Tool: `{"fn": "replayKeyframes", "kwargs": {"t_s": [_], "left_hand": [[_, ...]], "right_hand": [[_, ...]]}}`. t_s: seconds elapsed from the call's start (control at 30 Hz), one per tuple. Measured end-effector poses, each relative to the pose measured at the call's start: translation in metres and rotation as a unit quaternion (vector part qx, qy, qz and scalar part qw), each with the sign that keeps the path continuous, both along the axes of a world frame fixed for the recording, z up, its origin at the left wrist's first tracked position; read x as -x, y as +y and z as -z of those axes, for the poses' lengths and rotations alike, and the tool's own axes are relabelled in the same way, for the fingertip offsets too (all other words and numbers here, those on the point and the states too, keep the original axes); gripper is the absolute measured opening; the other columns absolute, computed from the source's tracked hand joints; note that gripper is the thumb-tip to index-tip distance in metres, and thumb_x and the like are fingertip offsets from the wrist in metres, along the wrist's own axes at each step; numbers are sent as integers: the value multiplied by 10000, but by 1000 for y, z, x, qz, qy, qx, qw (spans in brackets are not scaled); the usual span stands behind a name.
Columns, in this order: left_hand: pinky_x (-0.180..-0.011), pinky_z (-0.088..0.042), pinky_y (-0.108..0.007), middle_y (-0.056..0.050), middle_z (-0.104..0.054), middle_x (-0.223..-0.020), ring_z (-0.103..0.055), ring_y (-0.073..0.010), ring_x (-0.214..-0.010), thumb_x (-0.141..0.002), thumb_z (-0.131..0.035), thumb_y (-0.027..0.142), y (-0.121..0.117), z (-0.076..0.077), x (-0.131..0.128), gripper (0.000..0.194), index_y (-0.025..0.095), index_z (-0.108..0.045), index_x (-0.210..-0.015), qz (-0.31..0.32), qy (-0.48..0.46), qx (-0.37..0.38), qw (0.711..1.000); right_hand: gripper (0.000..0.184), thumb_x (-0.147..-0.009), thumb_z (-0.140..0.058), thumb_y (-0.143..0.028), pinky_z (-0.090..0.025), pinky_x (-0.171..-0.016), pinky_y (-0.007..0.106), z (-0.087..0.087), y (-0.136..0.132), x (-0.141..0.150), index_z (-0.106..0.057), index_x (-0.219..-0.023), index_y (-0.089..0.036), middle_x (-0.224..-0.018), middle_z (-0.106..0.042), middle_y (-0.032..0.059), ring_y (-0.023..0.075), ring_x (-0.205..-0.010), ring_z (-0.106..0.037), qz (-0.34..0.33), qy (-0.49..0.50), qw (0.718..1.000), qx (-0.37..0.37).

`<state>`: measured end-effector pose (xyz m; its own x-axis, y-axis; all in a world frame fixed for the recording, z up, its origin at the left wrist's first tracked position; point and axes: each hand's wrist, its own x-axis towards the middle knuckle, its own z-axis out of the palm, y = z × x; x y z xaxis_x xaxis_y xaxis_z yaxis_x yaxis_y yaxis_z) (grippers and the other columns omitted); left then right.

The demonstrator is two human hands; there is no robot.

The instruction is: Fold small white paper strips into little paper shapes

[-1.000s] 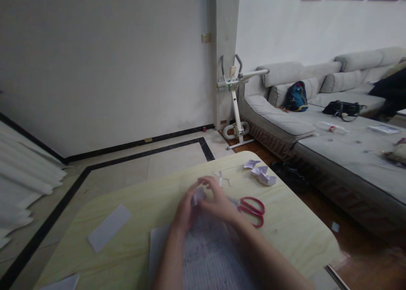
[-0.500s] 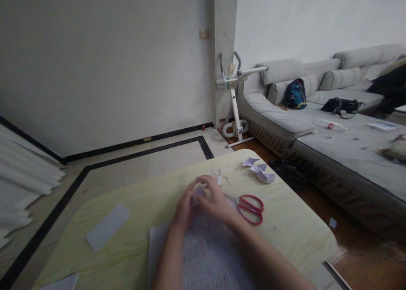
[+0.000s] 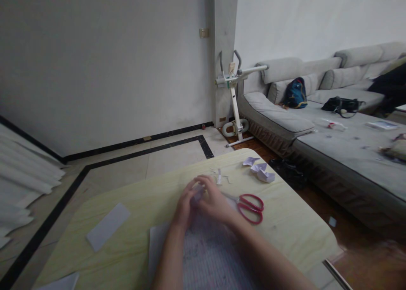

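Between my two hands is a small piece of folded white paper (image 3: 198,193), partly hidden by the fingers. My left hand (image 3: 185,203) curls round its left side. From the right, my right hand (image 3: 213,199) closes on the same paper, fingertips meeting the left ones at the top. Under my wrists lies a sheet of lined, written paper (image 3: 209,256). Red-handled scissors (image 3: 250,208) rest just right of my right hand, blades partly covered. Thin paper scraps (image 3: 219,176) lie beyond the fingers. Several folded paper pieces (image 3: 259,169) sit at the table's far right corner.
On the left of the pale wooden table (image 3: 142,205) lies a white paper strip (image 3: 108,226), with another sheet (image 3: 61,282) at the near left edge. A grey sofa (image 3: 275,114) and a white exercise machine (image 3: 235,103) stand beyond the table's right side.
My fingers have shifted slightly around the folded paper, which tilts a little differently. The scissors, scraps and other papers stay where they were.
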<state>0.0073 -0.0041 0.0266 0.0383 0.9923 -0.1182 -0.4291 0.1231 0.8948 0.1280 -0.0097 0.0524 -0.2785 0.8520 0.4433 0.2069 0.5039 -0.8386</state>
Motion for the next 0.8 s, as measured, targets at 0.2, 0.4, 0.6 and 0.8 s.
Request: {"fn": "replayKeyframes", "kwargs": {"t_s": [0.2,0.4,0.6,0.8], "left_hand": [[-780,-456,-268,-80,-636,-1093,-603,-209,-966,-717,-582,263,-1,-4,1,467,176,-549,-1175,-11,-21,-7,1000],[-667,-465,-232,-73,-653,-1043,-631,-178,-851,-703,-626,286,-1,-6,1,537,191,-508,-1218,-33,-33,25,999],[-640,-466,-233,-58,-667,-974,-635,-163,-782,-700,-632,307,0,-3,1,571,218,-484,-1244,-36,-43,36,998],[-605,-457,-214,-46,-652,-971,-620,-131,-715,-720,-615,294,1,-2,4,547,227,-479,-1245,-42,-31,23,998]], "right_hand": [[479,-649,-528,-54,-403,-896,345,6,3,1,-441,-1096,-203,-1155,-459,73,190,-1053,-465,23,20,1000,4],[306,-651,-563,-72,-360,-944,376,5,1,-1,-501,-921,-202,-1187,-437,81,213,-1127,-420,45,-27,999,10],[283,-678,-590,-114,-362,-940,384,5,2,-2,-561,-941,-214,-1194,-436,82,221,-1133,-420,59,-68,996,7],[317,-683,-613,-141,-374,-930,377,10,5,-3,-590,-986,-230,-1185,-435,80,219,-1118,-432,78,-82,994,-2]]}}
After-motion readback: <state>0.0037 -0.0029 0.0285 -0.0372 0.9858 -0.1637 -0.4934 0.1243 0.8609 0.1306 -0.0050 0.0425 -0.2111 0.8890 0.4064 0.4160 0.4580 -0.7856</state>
